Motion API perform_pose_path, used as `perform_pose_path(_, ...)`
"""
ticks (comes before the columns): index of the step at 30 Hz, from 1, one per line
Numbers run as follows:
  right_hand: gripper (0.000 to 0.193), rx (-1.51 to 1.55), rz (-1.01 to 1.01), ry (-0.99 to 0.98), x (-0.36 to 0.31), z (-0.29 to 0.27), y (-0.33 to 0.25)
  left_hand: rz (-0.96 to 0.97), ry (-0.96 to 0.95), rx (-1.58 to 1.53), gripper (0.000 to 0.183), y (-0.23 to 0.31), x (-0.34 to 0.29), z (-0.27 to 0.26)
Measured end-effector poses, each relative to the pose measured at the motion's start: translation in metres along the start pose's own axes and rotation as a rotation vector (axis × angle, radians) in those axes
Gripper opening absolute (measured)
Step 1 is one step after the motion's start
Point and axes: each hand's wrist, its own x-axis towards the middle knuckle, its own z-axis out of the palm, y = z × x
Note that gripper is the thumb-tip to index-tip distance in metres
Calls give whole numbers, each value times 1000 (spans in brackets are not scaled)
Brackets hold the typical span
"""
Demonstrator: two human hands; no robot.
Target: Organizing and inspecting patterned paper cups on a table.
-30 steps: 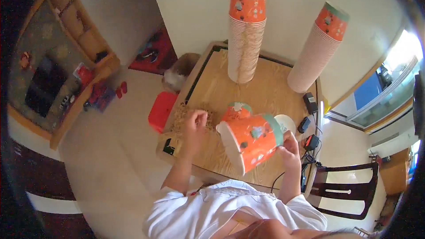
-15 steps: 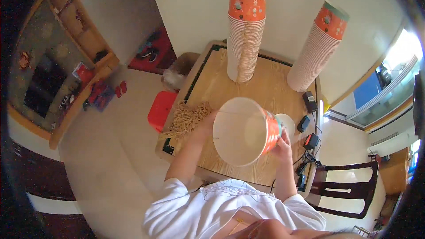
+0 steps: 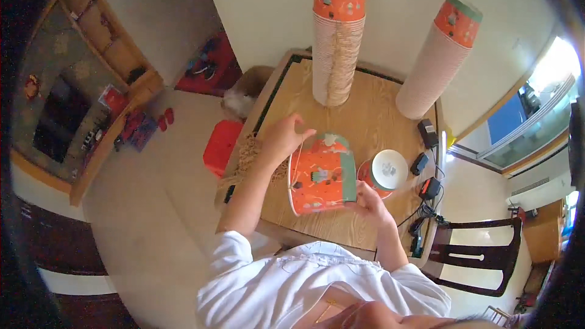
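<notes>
An orange paper bucket [image 3: 323, 176] with a green band and printed pictures is tipped on its side above the table, its rim to the left and its base to the right. My right hand [image 3: 370, 203] grips it at the green base end. At the rim, my left hand [image 3: 285, 138] pinches a thin tan cord [image 3: 297, 167], which hangs down along the bucket's side. Under my left forearm lies a pile of tan cords [image 3: 248, 152], partly hidden. Right of the bucket, a small stack of orange and white paper tubs [image 3: 390, 170] stands on the table.
Two tall stacks of paper buckets rise at the back, a left stack [image 3: 338, 42] with cords down its side and a leaning right stack [image 3: 436, 55]. Black adapters [image 3: 428, 133] and cables line the table's right edge. A red bin [image 3: 222, 146] and a dark chair [image 3: 478, 259] flank the table.
The bucket has turned from its open mouth facing me to its printed side. My left hand has risen from the cord pile to the rim with a cord. The small tubs are more exposed.
</notes>
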Motion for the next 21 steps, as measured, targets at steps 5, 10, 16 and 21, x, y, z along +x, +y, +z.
perform_pose_path(5,23,-451,-195,130,7,14,-2,221,291,28,58,17,-10,17)
perform_pose_path(10,25,-463,-259,451,12,4,25,120,-119,-998,42,11,-25,41)
perform_pose_path(16,36,-519,-87,572,31,-17,-9,-72,-210,-918,30,8,-46,46)
perform_pose_path(21,33,-809,-358,-101,71,-7,-76,229,-342,-702,40,0,-62,57)
